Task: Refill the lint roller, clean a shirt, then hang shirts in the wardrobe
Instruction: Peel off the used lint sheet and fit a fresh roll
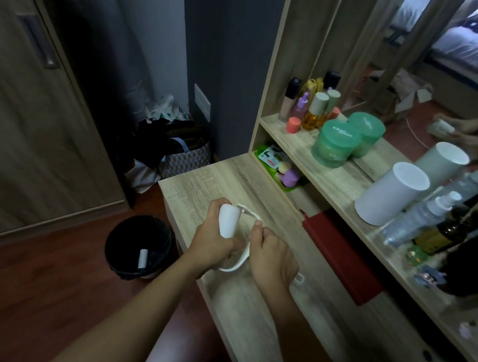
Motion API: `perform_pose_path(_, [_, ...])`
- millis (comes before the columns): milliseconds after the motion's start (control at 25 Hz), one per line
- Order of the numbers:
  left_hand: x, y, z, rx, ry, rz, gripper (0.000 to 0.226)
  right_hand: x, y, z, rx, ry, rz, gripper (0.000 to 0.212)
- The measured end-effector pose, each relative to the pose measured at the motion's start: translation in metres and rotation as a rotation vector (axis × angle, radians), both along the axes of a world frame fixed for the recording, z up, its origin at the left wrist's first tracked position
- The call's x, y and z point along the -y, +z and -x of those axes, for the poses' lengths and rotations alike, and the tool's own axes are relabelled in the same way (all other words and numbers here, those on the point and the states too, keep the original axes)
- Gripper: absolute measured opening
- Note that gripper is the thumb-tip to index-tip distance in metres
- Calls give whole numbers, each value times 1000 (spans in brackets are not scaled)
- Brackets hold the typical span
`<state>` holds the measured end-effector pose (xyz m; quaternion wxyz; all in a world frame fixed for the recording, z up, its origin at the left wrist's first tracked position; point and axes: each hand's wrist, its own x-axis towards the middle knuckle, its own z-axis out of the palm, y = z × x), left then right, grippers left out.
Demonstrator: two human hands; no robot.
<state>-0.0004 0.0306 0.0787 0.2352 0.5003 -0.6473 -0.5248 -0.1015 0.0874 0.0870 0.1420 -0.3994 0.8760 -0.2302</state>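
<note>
Over the wooden dressing table [261, 190] my left hand [213, 239] grips a white lint roll [228, 221], which sits on the head of the white lint roller. My right hand [271, 257] pinches at the roll's right side with fingers curled; what it pinches is too small to tell. The roller's curved white handle [236, 262] loops down between both hands. A used white roll [143, 258] lies in the black bin [116, 243] on the floor at the left. No shirt is in view.
A wardrobe door [25, 105] stands at the left. Bags [174, 146] sit in the far corner. A red book [341, 255] lies on the table. The shelf holds green jars [334, 147], a white cylinder [391, 192], bottles and a mirror.
</note>
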Motion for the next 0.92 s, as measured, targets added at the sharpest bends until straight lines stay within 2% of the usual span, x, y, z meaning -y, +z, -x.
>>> perform_pose_path(80, [-3,0,-1,4,-12,15,58,0,1,0,-12,33,-16,50])
perform_pose_path(240, [-2,4,2,18,97,-8,64,7,13,11,14,171,-23,49])
perform_pose_path(280, [0,6,2,39,122,6,62,9,17,18,98,248,-29,48])
perform_pose_path(400, [10,15,-6,95,111,94,54,8,31,39,509,499,-72,34])
perform_pose_path(440, [13,19,-11,111,86,136,52,5,30,45,529,588,-103,25])
perform_pose_path(480, [16,23,-16,132,69,183,51,1,25,48,444,670,-127,20])
perform_pose_path(560, [18,28,-23,191,69,287,50,-10,9,43,212,692,-80,26])
perform_pose_path(680, [10,31,-21,312,78,485,55,-19,-8,31,171,530,122,37])
perform_pose_path(760, [6,31,-18,382,80,588,60,-20,-12,28,135,498,142,35])
perform_pose_path(920, [7,30,-17,446,1,658,64,-21,-15,30,140,498,125,26])
